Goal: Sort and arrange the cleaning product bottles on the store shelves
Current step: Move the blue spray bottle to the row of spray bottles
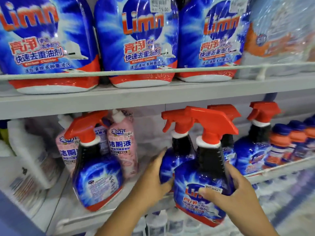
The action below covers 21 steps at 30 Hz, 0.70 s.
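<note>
Upper shelf: three blue Limn refill pouches (141, 40) stand face-out in a row behind the front rail (153, 71); this row looks done, and you need not touch it.
Far left, lower shelf: a white bottle (32, 150) leans, blurred; what it is cannot be read.
Turned spray bottle: the red-trigger spray bottle at left (97, 169) tilts with its back label toward you, so it looks unsorted.
Pink bottles: two pink toilet-cleaner bottles (122, 147) stand just behind that sprayer, a different product mixed in; regrouping is probably left.
Open room: a bare stretch of the lower shelf (144, 138) lies between the pink bottles and your hands; this is your widest room for moving.
Left hand: your left hand (153, 179) lies on the side of the rear spray bottle (177, 160), fingers fairly straight and pressed to it rather than wrapped round.
Right hand: your right hand (233, 193) grips the front spray bottle (202, 189), thumb across the label, fingers curled behind.
Task's thing: that front bottle sits at the near edge of the lower shelf, label forward, touching the rear one; whether its base rests fully on the shelf cannot be told.
Overhead edge: the triggers stand just beneath the upper shelf's lip (153, 101); lifting straight up would likely knock them.
Right side: more sprayers (255, 147) and small blue-capped bottles (289, 143) crowd close behind the lower rail (281, 167); little room there.
Progress: partway, by my judgement.
</note>
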Available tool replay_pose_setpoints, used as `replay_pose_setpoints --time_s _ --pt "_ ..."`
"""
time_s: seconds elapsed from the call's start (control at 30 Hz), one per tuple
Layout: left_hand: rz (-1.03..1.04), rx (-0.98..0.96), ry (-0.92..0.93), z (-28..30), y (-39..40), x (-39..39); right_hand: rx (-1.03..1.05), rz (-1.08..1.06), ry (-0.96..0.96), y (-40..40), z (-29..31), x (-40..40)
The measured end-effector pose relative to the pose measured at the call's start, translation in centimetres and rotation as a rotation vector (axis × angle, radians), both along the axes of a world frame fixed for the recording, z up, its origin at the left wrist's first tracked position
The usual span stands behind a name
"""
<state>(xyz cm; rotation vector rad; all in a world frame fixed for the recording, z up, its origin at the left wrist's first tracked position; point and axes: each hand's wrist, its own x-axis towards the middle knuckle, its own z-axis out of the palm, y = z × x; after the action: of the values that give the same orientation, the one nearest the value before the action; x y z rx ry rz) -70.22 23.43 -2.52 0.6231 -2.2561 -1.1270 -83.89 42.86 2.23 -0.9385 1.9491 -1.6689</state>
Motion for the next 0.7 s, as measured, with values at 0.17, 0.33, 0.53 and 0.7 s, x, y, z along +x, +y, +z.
replay_pose_setpoints --time_s 0.17,0.33,0.53,0.7 --pt "0.099 -0.039 -0.045 -0.7 -2.1 -2.1 0.002 -0.005 0.009 0.2 0.4 -0.7" --pt "0.190 -0.028 -0.130 0.7 -5.8 -4.7 -0.010 0.018 0.013 -1.1 0.8 -0.8" --pt "0.141 0.077 -0.089 1.0 -9.4 -5.8 -0.039 0.046 -0.007 -4.3 1.1 -0.3" --pt "0.307 0.263 0.162 4.0 -3.6 -0.6 -0.038 0.056 0.027 -6.6 0.4 0.3"
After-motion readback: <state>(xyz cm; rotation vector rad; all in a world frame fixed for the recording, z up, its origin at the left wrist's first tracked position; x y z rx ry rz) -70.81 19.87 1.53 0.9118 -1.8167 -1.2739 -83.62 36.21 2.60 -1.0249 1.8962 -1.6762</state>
